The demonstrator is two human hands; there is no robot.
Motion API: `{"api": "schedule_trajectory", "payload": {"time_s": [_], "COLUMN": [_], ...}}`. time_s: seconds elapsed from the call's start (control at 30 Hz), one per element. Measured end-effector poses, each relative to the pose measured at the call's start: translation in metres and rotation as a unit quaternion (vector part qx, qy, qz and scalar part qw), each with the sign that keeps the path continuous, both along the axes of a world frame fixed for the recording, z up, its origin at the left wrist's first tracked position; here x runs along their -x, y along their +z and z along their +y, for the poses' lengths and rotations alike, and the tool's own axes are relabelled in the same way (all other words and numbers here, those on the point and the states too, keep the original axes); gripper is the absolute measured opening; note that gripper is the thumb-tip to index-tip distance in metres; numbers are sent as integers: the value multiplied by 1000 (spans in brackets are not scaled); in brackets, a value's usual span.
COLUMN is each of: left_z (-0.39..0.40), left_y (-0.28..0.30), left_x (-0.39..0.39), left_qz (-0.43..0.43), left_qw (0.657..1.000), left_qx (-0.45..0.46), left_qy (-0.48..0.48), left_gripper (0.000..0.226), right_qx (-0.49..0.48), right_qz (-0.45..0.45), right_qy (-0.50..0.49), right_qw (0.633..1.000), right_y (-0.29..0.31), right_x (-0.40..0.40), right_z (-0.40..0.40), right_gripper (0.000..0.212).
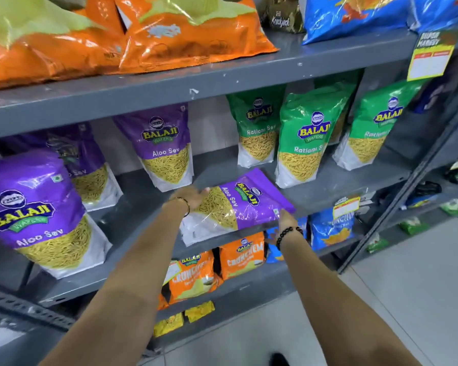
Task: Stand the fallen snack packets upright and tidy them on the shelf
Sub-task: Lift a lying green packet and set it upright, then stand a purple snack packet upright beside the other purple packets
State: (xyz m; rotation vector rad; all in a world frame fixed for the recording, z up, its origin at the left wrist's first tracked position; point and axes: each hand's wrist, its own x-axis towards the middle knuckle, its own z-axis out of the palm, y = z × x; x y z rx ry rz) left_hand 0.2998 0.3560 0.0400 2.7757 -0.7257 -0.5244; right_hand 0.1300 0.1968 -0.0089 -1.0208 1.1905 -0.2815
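Note:
A purple Aloo Sev packet [238, 204] lies on its side at the front edge of the grey middle shelf [328, 191]. My left hand [192, 198] grips its left, lower end and my right hand [286, 220] grips its purple top corner at the right. Three more purple Aloo Sev packets stand upright: a near one at the left [37, 212], one behind it [87, 165] and one at the back [164, 146]. Three green Ratlami Sev packets [304, 138] stand upright at the right.
Orange bags [191, 33] and blue bags [354, 14] lie on the shelf above. Orange and blue Crunchem packets [241, 254] fill the shelf below. A yellow price tag [430, 56] hangs at the upper right. A second rack [434, 196] stands right, with tiled floor below.

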Motion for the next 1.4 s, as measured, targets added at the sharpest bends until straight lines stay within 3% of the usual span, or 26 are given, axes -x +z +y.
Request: {"api": "schedule_trajectory", "payload": {"time_s": [0.1, 0.2, 0.3, 0.43, 0.63, 0.8, 0.97, 1.17, 1.2, 1.33, 1.4], "left_z": [-1, 4, 13, 21, 28, 40, 64, 92, 96, 110, 114], "left_y": [3, 4, -7, -23, -31, -33, -18, 29, 38, 68, 76], "left_x": [2, -1, -2, 2, -1, 17, 41, 66, 69, 81, 84], "left_qz": [-7, 11, 61, 209, 278, 342, 412, 394, 386, 367, 369], "left_qw": [999, 1000, 994, 939, 921, 861, 800, 799, 800, 802, 803], "left_qx": [-33, -20, 94, 251, 237, 339, 422, 454, 460, 467, 461], "left_qy": [-5, 3, 13, 109, 134, 164, 108, 24, 8, -56, -78], "left_gripper": [66, 62, 53, 50, 58, 60, 20, 23, 24, 28, 47], "right_qx": [-121, -187, -201, -292, -203, -105, -11, 14, 11, 12, 7], "right_qz": [-49, -81, -83, -121, -60, -129, -160, -240, -257, -303, -316], "right_qy": [6, 25, 59, 93, 154, 168, 291, 395, 405, 462, 481], "right_qw": [991, 979, 974, 944, 965, 972, 943, 887, 877, 834, 818], "right_y": [1, 5, 9, 13, 2, 9, 44, 99, 107, 130, 135], "right_x": [-3, -7, -9, -13, -16, -14, -12, -10, -10, -10, -11], "right_z": [25, 37, 44, 44, 33, 23, 5, -3, -2, 1, 0], "right_gripper": [54, 41, 39, 48, 42, 27, 28, 11, 16, 72, 78]}}
